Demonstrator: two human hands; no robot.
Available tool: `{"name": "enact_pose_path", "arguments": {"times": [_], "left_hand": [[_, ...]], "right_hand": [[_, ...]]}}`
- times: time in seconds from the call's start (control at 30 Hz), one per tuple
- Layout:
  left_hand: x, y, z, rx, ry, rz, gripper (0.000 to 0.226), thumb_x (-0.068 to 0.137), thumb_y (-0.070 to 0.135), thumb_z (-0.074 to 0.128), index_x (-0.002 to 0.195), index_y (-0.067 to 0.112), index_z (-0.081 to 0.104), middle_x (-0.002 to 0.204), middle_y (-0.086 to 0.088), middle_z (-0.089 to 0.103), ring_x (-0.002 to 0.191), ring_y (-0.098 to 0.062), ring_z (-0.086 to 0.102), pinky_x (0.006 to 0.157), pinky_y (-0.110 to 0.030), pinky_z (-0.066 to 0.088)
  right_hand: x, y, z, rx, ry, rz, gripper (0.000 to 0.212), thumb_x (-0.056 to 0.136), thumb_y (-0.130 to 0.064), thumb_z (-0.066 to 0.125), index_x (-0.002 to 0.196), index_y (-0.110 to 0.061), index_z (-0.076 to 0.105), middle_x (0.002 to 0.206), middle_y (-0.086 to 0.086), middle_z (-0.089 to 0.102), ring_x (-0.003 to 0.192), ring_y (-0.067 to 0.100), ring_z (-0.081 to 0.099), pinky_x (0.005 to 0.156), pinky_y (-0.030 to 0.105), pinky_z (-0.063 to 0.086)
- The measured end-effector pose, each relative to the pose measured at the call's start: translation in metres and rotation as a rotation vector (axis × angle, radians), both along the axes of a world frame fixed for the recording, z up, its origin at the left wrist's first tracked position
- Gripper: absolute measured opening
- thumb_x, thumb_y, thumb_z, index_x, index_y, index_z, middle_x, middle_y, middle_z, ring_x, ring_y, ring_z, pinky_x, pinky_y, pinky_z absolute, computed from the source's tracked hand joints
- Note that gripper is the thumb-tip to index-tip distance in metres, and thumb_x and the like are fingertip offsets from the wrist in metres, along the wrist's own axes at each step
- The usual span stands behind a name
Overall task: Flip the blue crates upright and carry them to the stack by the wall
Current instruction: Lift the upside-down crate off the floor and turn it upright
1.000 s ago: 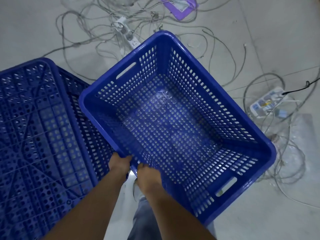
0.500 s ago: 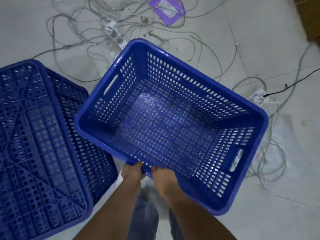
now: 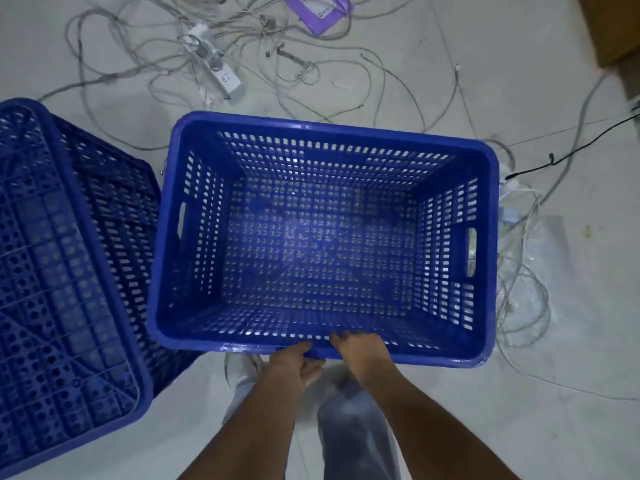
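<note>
Head view: the upright blue perforated plastic crate (image 3: 318,233) sits open side up in the middle of the picture, its long near rim just in front of the person's legs. Both hands grip that near rim side by side, close to its midpoint. The left hand (image 3: 294,367) is closed on the rim from below and outside, its fingers curled under the lip and out of sight, the thumb side showing. The right hand (image 3: 358,351) lies just beside the left one, its fingers (image 3: 341,339) hooked over the top of the rim and onto the slotted inner wall of the crate. Both forearms reach forward from the bottom edge and converge at the rim, wrists nearly straight.

The crate has a slot handle in each short wall, left and right of the hands, and nothing lies inside it. Whether its base touches the pale tiled floor (image 3: 485,64) cannot be told.

To the left of the held crate, nearly touching its left wall, a second blue perforated plastic crate (image 3: 59,271) lies upside down with its ribbed base facing up. Beyond the held crate's far rim, tangled grey cables (image 3: 311,67) sprawl around a white power strip (image 3: 214,64) and a purple flat packet (image 3: 322,12). The print on the packet is too blurred to read.
</note>
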State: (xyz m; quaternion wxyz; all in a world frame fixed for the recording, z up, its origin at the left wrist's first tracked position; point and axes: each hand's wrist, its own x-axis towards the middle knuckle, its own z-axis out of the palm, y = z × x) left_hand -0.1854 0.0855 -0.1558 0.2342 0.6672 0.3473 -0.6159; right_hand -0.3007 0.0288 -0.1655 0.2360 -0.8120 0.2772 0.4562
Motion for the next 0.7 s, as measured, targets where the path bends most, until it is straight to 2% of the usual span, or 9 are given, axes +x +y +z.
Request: {"name": "enact_pose_path", "arguments": {"times": [0.03,0.07,0.17,0.23,0.3,0.37,0.47,0.53,0.7], "left_hand": [[-0.004,-0.001,0.004,0.011,0.035,-0.014,0.024,0.096,0.01,0.051,0.114,-0.005,0.055,0.093,-0.027,0.07,0.095,-0.034,0.07,0.074,-0.037,0.054],[-0.006,-0.002,0.008,0.018,0.058,-0.047,0.022,0.098,0.012,0.048,0.114,-0.002,0.054,0.098,-0.026,0.067,0.102,-0.035,0.066,0.08,-0.039,0.051],[-0.006,-0.003,0.013,0.063,0.107,-0.231,0.021,0.1,0.018,0.043,0.097,0.0,0.053,0.079,-0.018,0.062,0.072,-0.028,0.063,0.062,-0.033,0.054],[0.007,-0.006,0.013,0.069,0.046,-0.489,0.026,0.098,0.022,0.044,0.095,-0.001,0.057,0.082,-0.015,0.066,0.07,-0.026,0.064,0.053,-0.026,0.05],[0.032,-0.016,0.016,0.054,-0.2,-1.046,0.03,0.093,0.023,0.049,0.106,-0.001,0.062,0.098,-0.013,0.069,0.084,-0.028,0.066,0.069,-0.024,0.049],[0.06,-0.037,0.026,0.04,-0.49,-1.222,0.034,0.091,0.023,0.047,0.112,0.0,0.059,0.11,-0.017,0.065,0.093,-0.031,0.062,0.076,-0.03,0.046],[0.105,-0.069,0.036,0.029,-0.785,-1.303,0.04,0.093,0.024,0.046,0.124,0.0,0.045,0.122,-0.021,0.055,0.106,-0.037,0.056,0.076,-0.04,0.044],[0.13,-0.085,0.04,0.047,-0.927,-1.343,0.049,0.092,0.025,0.052,0.13,-0.002,0.038,0.131,-0.022,0.047,0.117,-0.039,0.049,0.085,-0.047,0.046],[0.191,-0.094,0.023,0.155,-0.923,-1.123,0.08,0.08,0.04,0.065,0.139,-0.003,0.031,0.142,-0.023,0.039,0.126,-0.041,0.043,0.101,-0.054,0.043]], "right_hand": [[-0.007,-0.002,-0.002,0.006,0.007,0.008,0.047,0.096,-0.009,0.042,0.142,-0.009,0.033,0.133,0.016,0.051,0.121,0.035,0.051,0.092,0.045,0.045],[-0.012,-0.004,-0.002,0.011,0.02,0.018,0.049,0.096,-0.01,0.042,0.143,-0.01,0.031,0.134,0.016,0.051,0.122,0.035,0.051,0.093,0.045,0.045],[-0.023,-0.007,-0.003,0.041,0.053,0.018,0.052,0.095,-0.01,0.044,0.145,-0.013,0.029,0.135,0.016,0.048,0.123,0.035,0.05,0.094,0.044,0.045],[-0.026,-0.011,-0.001,0.102,0.051,-0.038,0.051,0.096,-0.02,0.046,0.145,-0.017,0.032,0.137,0.013,0.047,0.124,0.033,0.049,0.096,0.044,0.043],[-0.029,-0.025,0.005,0.172,0.019,-0.174,0.05,0.096,-0.035,0.044,0.143,-0.019,0.037,0.142,0.009,0.046,0.127,0.03,0.047,0.101,0.043,0.04],[-0.035,-0.052,0.012,0.148,-0.036,-0.43,0.05,0.097,-0.043,0.04,0.139,-0.016,0.044,0.141,0.008,0.048,0.125,0.028,0.049,0.101,0.042,0.042],[-0.051,-0.102,0.026,-0.076,-0.178,-0.844,0.037,0.099,-0.034,0.039,0.123,-0.009,0.054,0.127,0.011,0.055,0.103,0.029,0.058,0.082,0.038,0.048],[-0.067,-0.133,0.033,-0.296,-0.217,-0.965,0.03,0.098,-0.023,0.041,0.115,-0.003,0.055,0.124,0.015,0.054,0.097,0.031,0.056,0.072,0.036,0.044],[-0.106,-0.182,0.039,-0.639,-0.183,-1.229,0.042,0.089,-0.012,0.049,0.126,0.007,0.046,0.132,0.024,0.043,0.12,0.041,0.044,0.094,0.048,0.041]]}}
